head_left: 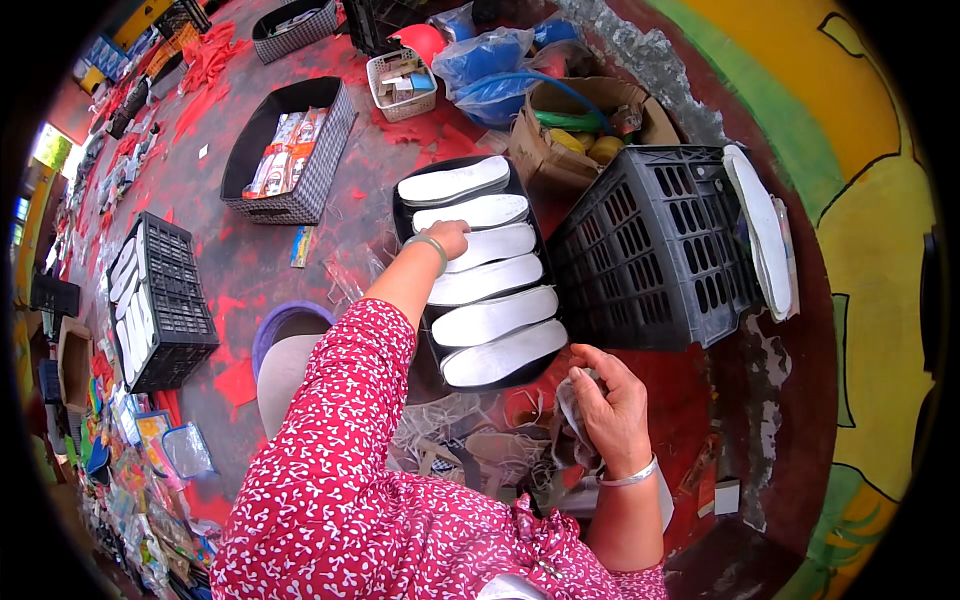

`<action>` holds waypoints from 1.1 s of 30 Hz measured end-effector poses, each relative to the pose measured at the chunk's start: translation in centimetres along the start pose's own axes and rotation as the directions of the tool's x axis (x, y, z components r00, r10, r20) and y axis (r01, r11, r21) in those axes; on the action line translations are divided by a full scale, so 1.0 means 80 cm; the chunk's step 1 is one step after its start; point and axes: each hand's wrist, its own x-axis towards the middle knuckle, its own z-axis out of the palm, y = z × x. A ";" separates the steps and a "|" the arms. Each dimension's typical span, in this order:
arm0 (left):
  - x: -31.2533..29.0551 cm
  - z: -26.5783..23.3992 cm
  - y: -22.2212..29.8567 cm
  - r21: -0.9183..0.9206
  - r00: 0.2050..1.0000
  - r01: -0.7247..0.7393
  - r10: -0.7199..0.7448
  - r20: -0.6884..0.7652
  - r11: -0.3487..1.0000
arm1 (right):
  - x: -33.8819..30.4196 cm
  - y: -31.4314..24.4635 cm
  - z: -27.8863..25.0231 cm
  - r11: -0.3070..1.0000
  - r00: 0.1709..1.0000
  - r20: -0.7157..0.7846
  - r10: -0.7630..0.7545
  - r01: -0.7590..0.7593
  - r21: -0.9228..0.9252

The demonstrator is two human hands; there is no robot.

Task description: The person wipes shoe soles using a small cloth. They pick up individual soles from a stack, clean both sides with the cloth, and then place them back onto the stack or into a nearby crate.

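Currently left hand (pixel 450 238) fingers press flat on a white insole (pixel 487 245) in the black tray (pixel 415 330); right hand (pixel 608 405), nearer, pinches a grey scrap (pixel 572 400). Stacking looks underway; the next insole needs aligning with the overlapping row.

Black crate (pixel 655 250) beside cardboard box (pixel 575 130), woven basket (pixel 290 150) farther left

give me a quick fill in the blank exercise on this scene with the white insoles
1. The left hand rests on flat white insoles lined up in a shallow ____ tray.
2. The right hand holds a crumpled grey ____.
3. Right of the tray stands a black slotted plastic ____.
4. Each wrist wears a silver ____.

Missing words: black; cloth; crate; bangle
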 end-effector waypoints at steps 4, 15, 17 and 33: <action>0.004 0.007 -0.008 -0.045 1.000 0.015 -0.016 -0.019 0.999 | 0.002 -0.002 0.001 0.998 0.999 0.016 -0.040 0.041 -0.040; -0.010 0.023 -0.083 -0.434 0.542 0.137 -0.434 -0.720 0.890 | -0.001 -0.003 0.004 0.997 0.997 -0.003 -0.080 0.080 -0.012; -0.020 0.049 -0.104 -0.479 0.550 0.176 -0.489 -0.676 0.860 | -0.003 -0.004 0.007 0.995 0.996 -0.002 -0.094 0.094 -0.039; -0.076 0.060 -0.063 -0.077 0.893 0.016 -0.049 -0.448 0.997 | -0.006 -0.007 0.007 0.985 0.987 -0.010 -0.161 0.160 -0.071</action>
